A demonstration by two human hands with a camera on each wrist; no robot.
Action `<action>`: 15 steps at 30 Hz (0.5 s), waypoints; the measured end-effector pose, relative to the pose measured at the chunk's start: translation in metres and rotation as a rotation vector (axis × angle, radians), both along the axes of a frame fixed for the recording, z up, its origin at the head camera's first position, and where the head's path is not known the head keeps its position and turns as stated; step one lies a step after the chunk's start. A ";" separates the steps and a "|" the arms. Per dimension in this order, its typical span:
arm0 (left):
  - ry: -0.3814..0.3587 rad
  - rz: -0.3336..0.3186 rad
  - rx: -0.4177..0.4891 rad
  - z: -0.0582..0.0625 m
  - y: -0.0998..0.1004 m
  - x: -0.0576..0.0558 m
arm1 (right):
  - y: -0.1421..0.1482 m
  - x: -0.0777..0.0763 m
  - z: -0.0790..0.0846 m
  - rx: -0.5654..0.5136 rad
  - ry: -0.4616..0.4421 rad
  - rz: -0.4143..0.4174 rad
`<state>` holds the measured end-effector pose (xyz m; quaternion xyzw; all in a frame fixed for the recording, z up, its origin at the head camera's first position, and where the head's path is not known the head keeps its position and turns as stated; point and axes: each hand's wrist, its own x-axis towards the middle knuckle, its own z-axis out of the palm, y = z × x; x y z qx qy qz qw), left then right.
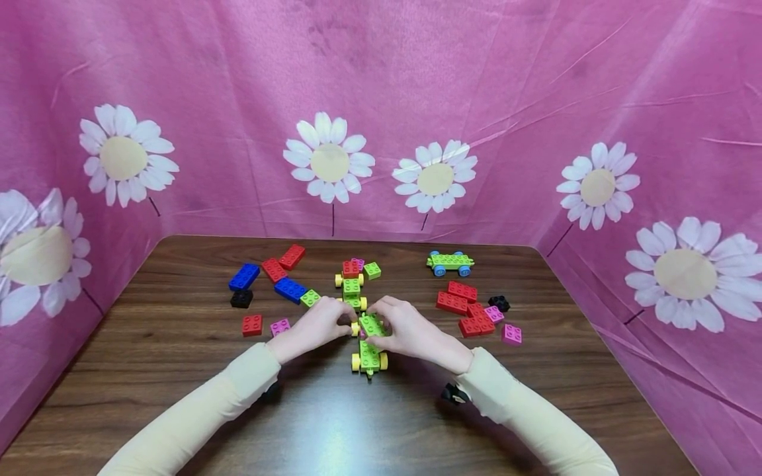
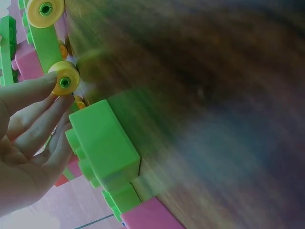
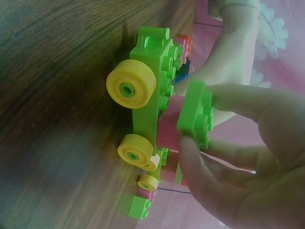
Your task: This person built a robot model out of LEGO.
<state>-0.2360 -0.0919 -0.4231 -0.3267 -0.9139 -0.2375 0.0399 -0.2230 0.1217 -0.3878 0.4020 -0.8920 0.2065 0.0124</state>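
A green car base [image 1: 370,363] on yellow wheels stands in the middle of the desk [image 1: 178,370], between the person's two hands. The left hand [image 1: 321,325] has a narrow grip — thumb and fingers pinch one yellow wheel [image 2: 65,83] at the far end of that base. The right hand's [image 1: 409,330] grip holds a green block [image 1: 372,323] by its sides, over a pink brick [image 3: 170,126] on the base; I can't tell whether the block is fully pressed down.

Just beyond stands a second yellow-wheeled car [image 1: 352,287] with a red brick [image 1: 350,268] at its far end, and I can't make out if the two are joined. Off to the left lie blue bricks [image 1: 244,276], red ones [image 1: 252,324] and a black piece [image 1: 241,299]. To the right are more red bricks [image 1: 452,302] and another black piece [image 1: 499,304] — and farther back, a green car with blue wheels [image 1: 450,262]
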 end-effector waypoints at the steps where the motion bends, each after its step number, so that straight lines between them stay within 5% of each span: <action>1: 0.002 0.000 -0.001 0.000 0.000 0.000 | 0.000 0.000 0.000 -0.003 0.000 -0.001; 15: -0.016 0.011 0.009 -0.002 0.000 -0.001 | 0.003 -0.005 -0.002 -0.040 -0.097 -0.014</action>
